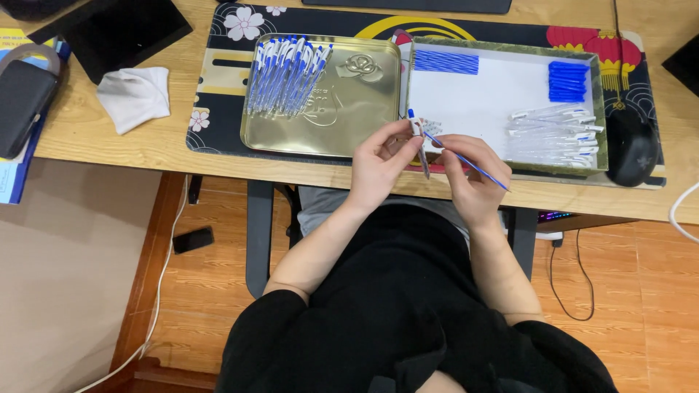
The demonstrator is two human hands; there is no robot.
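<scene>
Head view: left hand fingers pinch a clear pen barrel, and right hand fingertips grip a thin blue refill, both above the desk edge. Gripped this far back, the refill could bend or miss the barrel's opening. Box and gold tray lie beyond.

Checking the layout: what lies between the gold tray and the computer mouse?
In the head view, a white-lined box lies between the gold tray and the mouse, holding blue refills, blue caps and clear pen barrels.
</scene>
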